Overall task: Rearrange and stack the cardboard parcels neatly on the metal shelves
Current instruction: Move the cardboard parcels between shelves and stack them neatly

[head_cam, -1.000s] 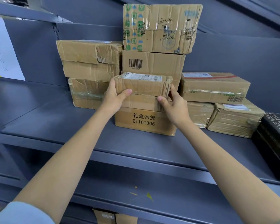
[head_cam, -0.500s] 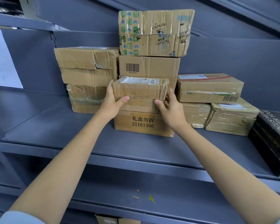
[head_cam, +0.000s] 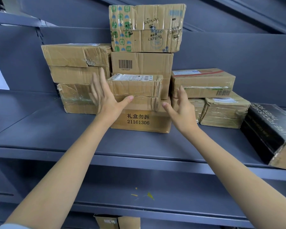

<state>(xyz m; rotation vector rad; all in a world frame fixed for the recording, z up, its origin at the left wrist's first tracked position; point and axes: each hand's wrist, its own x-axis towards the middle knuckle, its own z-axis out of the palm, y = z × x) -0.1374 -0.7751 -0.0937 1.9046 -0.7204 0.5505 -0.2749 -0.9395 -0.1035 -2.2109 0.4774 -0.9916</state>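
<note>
Head view: left hand (head_cam: 106, 98) and right hand (head_cam: 182, 111) fingers spread, flanking the small parcel (head_cam: 135, 85), gripping nothing.

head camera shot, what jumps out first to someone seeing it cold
The eye goes first to the crumpled printed parcel with green and blue marks, topping the middle stack on the grey metal shelf. Below it, the left hand and right hand are spread open on either side of the small labelled parcel, which sits on the box marked 21161306. A black box lies at the far right.
</note>
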